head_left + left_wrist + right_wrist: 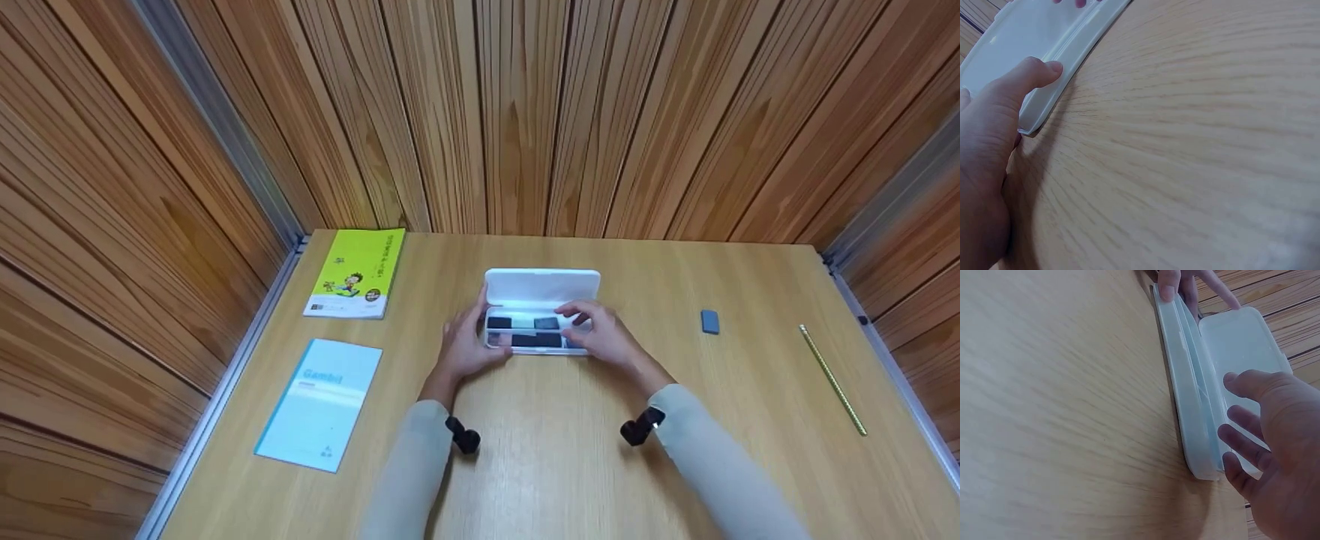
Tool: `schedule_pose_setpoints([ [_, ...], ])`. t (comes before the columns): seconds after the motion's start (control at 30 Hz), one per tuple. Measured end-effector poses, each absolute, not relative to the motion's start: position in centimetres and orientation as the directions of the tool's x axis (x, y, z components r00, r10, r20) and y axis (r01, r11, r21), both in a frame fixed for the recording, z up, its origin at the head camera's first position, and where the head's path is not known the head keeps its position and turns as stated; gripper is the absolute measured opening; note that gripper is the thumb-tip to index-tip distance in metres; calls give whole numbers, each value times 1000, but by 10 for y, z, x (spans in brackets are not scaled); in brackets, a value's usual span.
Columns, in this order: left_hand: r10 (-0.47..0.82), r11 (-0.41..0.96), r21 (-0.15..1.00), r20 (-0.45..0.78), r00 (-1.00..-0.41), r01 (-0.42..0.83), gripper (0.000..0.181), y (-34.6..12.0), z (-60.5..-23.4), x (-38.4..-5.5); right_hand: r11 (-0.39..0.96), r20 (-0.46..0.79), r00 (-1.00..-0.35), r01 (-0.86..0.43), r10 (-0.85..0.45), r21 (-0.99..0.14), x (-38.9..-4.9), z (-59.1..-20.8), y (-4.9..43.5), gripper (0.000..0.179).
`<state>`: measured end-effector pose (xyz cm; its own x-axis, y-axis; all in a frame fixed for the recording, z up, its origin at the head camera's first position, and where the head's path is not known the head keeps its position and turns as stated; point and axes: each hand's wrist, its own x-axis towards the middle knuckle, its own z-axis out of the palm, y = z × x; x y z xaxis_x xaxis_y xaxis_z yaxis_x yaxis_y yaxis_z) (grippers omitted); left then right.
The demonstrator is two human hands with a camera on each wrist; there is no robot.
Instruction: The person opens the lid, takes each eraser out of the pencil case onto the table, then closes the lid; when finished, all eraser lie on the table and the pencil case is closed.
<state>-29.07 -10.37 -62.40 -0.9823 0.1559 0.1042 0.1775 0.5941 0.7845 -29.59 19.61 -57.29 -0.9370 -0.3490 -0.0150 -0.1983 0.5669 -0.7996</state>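
Observation:
A white pencil case (pixel 542 286) lies on the table with its lid raised toward the wall. Dark rectangular pieces (pixel 535 340) are visible in its compartments; their kind is unclear. My left hand (pixel 466 345) grips the case's left end, its thumb over the front rim (pixel 1043 104) in the left wrist view. Over the right part of the case hovers my right hand (pixel 606 337). Its fingers are loosely bent and apart, with nothing between them, as the right wrist view of this hand (pixel 1280 439) makes plain.
To the right lie a blue-grey eraser (pixel 709 322) and a gold-coloured pencil (pixel 832 379). On the left are a yellow-green book (pixel 356 270) and a light blue notebook (pixel 319 405). Wood-panelled walls (pixel 517 112) enclose the table's back and sides.

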Motion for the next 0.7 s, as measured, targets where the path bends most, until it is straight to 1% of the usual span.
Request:
schedule_pose_setpoints([
  [0.23,154,605,779,89,-984,165,125,-103,-624,-291,560,-37,-938,-173,-344,-810,-300,-574,190,38],
  [0.5,143,593,791,80,-987,150,123,-102,-625,-290,574,-83,-936,-138,-343,-807,-303,-577,183,42],
  [0.7,147,588,795,77,-986,149,125,-103,-624,-290,571,-94,-932,-132,-350,-811,-306,-579,179,43],
])
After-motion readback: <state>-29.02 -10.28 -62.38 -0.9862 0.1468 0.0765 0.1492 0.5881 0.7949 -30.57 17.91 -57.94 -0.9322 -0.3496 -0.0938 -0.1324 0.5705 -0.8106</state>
